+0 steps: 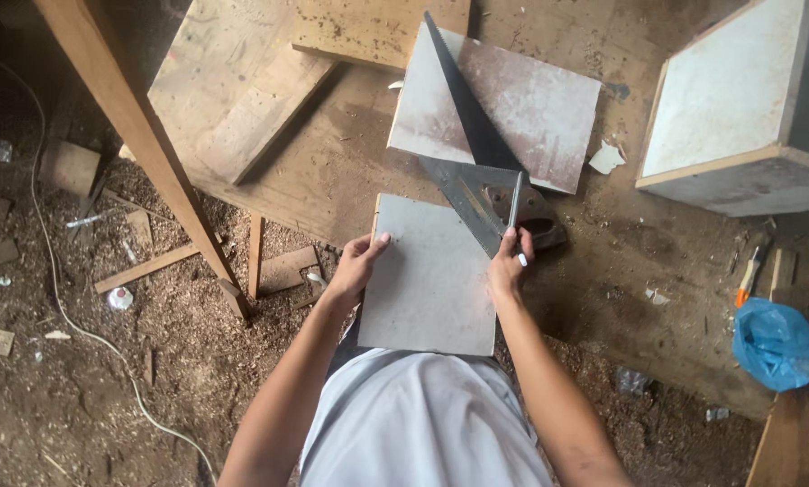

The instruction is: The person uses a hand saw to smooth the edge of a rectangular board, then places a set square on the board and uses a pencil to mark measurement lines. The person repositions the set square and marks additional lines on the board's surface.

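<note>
Grey board (429,280) leans against the person's body, its far edge on the tabletop (350,171). The left hand (357,264) clamps its left edge; the right hand (511,261) pinches a pencil (515,206) beside the metal square (481,200). I think the board may slide because sawdust is everywhere, and the saw (463,104) is near.

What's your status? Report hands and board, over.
Left hand grips grey board at its left edge. Right hand holds pen at right edge. Metal square and saw lie just beyond.
</note>
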